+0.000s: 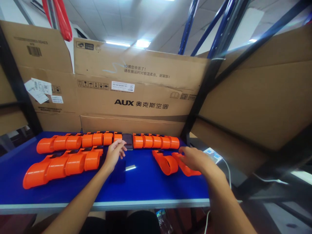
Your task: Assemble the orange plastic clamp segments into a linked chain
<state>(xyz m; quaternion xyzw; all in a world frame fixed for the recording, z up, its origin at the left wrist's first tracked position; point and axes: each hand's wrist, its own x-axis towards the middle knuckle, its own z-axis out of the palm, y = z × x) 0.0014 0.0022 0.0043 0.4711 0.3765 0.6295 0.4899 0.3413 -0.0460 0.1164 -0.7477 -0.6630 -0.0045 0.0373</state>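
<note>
a blue counter (146, 185) with a pale front edge carries everything. along its back edge runs a row of orange plastic pieces (78, 141) set side by side, then a dark phone (127, 141) lying flat, then a second row of orange pieces (156, 142) going on to the right. nearer the front on the left lies a shorter row of larger orange pieces (60, 165), also touching one another. to the right of the middle two loose orange pieces (170, 162) lie close together, apart from the rows. a small bright strip (130, 168) lies on the bare blue surface between the groups. at the right end a white and blue card (214, 155) lies by the counter's edge
</note>
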